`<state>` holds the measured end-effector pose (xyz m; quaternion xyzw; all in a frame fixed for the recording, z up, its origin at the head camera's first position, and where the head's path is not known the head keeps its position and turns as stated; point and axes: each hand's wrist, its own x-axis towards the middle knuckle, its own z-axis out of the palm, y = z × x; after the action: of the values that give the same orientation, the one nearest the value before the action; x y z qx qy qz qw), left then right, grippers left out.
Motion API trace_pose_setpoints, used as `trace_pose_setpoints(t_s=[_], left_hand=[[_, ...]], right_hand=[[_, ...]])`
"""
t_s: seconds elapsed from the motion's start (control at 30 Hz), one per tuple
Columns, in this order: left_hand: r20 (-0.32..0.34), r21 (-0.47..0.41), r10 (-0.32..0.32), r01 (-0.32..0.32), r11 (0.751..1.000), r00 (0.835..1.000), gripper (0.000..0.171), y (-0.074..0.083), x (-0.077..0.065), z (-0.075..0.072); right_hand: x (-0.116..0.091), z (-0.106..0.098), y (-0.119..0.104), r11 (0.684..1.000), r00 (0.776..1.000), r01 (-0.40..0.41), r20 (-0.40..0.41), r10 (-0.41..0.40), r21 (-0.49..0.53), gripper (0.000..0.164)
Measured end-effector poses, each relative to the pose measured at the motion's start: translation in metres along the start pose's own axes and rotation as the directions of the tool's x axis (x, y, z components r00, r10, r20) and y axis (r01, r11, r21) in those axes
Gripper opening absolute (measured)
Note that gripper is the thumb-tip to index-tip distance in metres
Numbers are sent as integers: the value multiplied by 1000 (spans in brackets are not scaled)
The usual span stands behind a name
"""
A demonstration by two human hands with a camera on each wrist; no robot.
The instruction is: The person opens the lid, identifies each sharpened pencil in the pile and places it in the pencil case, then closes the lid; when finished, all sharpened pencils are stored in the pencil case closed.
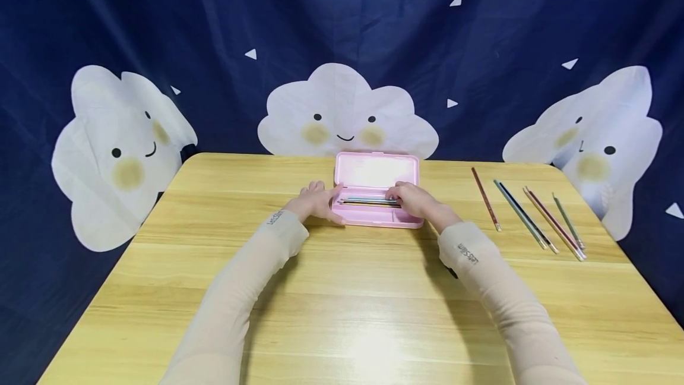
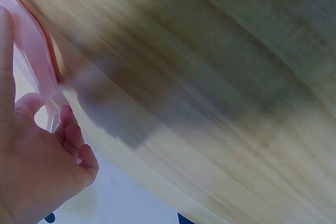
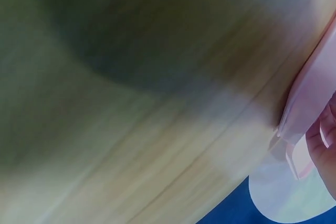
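A pink pencil case (image 1: 366, 216) lies at the back middle of the table with its lid (image 1: 377, 170) raised at the rear. Several pencils (image 1: 369, 202), light blue and dark with yellow among them, lie lengthwise inside. My left hand (image 1: 319, 201) holds the case's left end, thumb by the front corner and a finger near the hinge; the left wrist view shows that hand (image 2: 37, 156) against the pink wall. Reaching over the right part, my right hand (image 1: 414, 199) has curled fingers at the pencils' right ends, which it partly covers. Only part of that hand (image 3: 326, 145) shows in the right wrist view.
On the table's right side lie a red pencil (image 1: 485, 198), a blue and a black pencil (image 1: 521, 210) side by side, reddish pencils (image 1: 556, 224) and a green pencil (image 1: 567, 218). A dark blue curtain (image 1: 224, 10) with white clouds hangs behind the wooden table (image 1: 342, 302).
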<state>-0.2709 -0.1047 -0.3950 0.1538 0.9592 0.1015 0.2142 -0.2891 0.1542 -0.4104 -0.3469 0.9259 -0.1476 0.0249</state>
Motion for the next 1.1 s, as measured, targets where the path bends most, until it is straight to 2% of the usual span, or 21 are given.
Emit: trace_pose_setpoints(t_s=[0.17, 0.5, 0.9, 1.1], left_hand=[[-5, 12, 2, -2, 1000, 1000, 105, 2, 0, -1], [-5, 9, -5, 5, 1000, 1000, 106, 2, 1, -1], [4, 0, -28, 28, 1000, 1000, 106, 2, 0, 1], [5, -11, -29, 29, 1000, 1000, 106, 2, 0, 1]], right_hand=[[-5, -2, 1, 1000, 1000, 8, -8, -8, 11, 29], [-17, -7, 13, 982, 995, -3, -102, 23, 187, 26], [-45, -19, 30, 968, 987, -25, -150, 64, 249, 25], [-62, -22, 42, 963, 984, -56, -148, 98, 263, 27]])
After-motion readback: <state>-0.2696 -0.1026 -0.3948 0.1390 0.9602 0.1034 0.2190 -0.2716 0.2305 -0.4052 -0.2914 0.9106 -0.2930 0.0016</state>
